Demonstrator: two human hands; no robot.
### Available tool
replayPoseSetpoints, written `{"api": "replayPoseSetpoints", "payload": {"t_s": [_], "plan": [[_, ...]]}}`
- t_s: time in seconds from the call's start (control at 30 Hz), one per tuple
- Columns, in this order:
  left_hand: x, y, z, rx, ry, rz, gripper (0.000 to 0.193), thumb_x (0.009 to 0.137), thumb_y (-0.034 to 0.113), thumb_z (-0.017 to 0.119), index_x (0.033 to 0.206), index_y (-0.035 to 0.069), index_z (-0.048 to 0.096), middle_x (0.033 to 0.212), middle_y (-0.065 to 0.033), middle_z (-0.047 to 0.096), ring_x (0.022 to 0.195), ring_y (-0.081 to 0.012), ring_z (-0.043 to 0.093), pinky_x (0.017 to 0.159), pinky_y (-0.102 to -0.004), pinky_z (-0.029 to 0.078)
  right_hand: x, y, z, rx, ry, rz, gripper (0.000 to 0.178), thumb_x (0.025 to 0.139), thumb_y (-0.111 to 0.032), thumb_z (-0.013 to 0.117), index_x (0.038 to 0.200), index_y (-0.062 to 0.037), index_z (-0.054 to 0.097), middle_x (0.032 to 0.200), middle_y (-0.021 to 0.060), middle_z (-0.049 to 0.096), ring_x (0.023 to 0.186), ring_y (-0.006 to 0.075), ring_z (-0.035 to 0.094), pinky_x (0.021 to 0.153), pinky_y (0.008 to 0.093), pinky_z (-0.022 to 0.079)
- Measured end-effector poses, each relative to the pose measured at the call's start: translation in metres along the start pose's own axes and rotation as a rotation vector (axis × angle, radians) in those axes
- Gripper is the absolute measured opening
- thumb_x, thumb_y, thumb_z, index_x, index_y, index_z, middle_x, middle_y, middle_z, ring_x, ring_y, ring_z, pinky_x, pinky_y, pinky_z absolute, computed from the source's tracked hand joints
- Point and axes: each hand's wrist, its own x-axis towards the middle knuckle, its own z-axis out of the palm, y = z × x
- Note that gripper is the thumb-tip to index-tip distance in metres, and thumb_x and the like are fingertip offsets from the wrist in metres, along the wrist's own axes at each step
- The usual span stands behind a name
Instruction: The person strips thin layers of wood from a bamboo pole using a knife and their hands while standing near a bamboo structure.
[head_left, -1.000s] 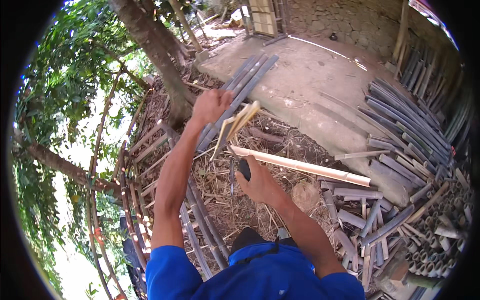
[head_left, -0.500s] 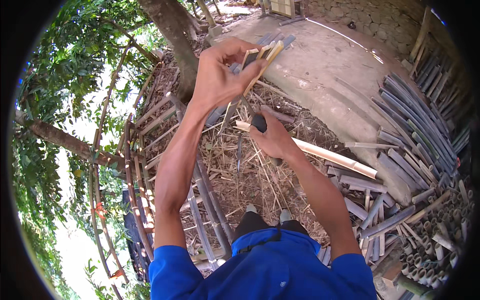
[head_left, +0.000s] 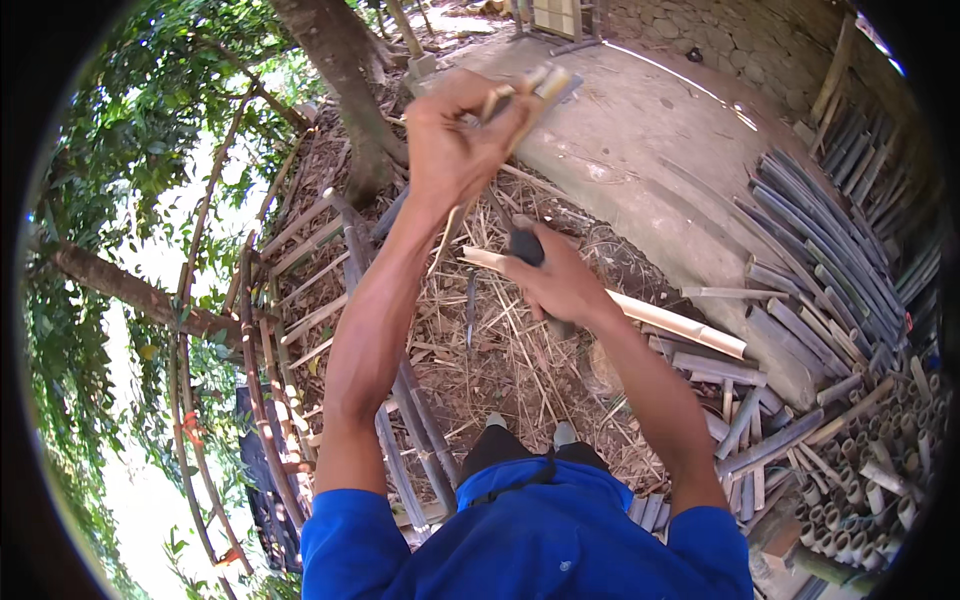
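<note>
Raised at the upper middle, my left hand (head_left: pixel 462 135) is closed around several split bamboo strips (head_left: pixel 550 88), blurred by motion. A thin pale sliver (head_left: pixel 445 240) hangs below that hand. Lower and to the right, my right hand (head_left: pixel 570 280) grips a knife by its black handle (head_left: pixel 526 246). The narrow knife blade points up and left toward the strips; its tip is hard to make out. A long split bamboo piece (head_left: pixel 680 322) passes behind my right hand; whether my fingers touch it I cannot tell.
Dry shavings and leaves (head_left: pixel 520 350) cover the ground, where a thin dark blade-like piece (head_left: pixel 471 310) shows. Bamboo poles (head_left: pixel 420 425) stand at left near a tree trunk (head_left: pixel 350 90). Stacked bamboo (head_left: pixel 830 230) and cut tubes (head_left: pixel 850 500) lie right, beside a concrete slab (head_left: pixel 640 130).
My left hand has turned and shifted slightly up with the bamboo strips, which are now more blurred. My right hand keeps its grip on the knife, nearly in the same place.
</note>
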Motion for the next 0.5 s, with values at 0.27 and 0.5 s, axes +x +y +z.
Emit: {"api": "replayPoseSetpoints", "payload": {"t_s": [0.27,0.5], "plan": [[0.005,-0.039,-0.155,0.515,0.561,-0.023,0.026,0.101,0.024,0.068,0.093,0.0,0.064,0.071,-0.0042,0.065,0.063,-0.0094,0.053,0.059,-0.0281,0.045,-0.097,0.126,0.023,-0.111,-0.117,-0.162,0.044,0.087,-0.024,0.079,0.121,-0.0026,0.061,0.085,0.0049,0.063,0.06,0.0108,0.057,0.053,0.0281,0.046],[0.069,0.066,-0.188,0.669,0.697,-0.001,0.037,0.102,0.037,0.063,0.093,0.001,0.065,0.078,-0.0054,0.063,0.067,-0.0138,0.056,0.064,-0.0346,0.05,-0.094,0.151,0.002,-0.314,0.1,-0.003,0.043,0.081,-0.02,0.08,0.117,-0.0033,0.063,0.092,0.0071,0.063,0.083,0.0154,0.06,0.075,0.0326,0.05]]}}
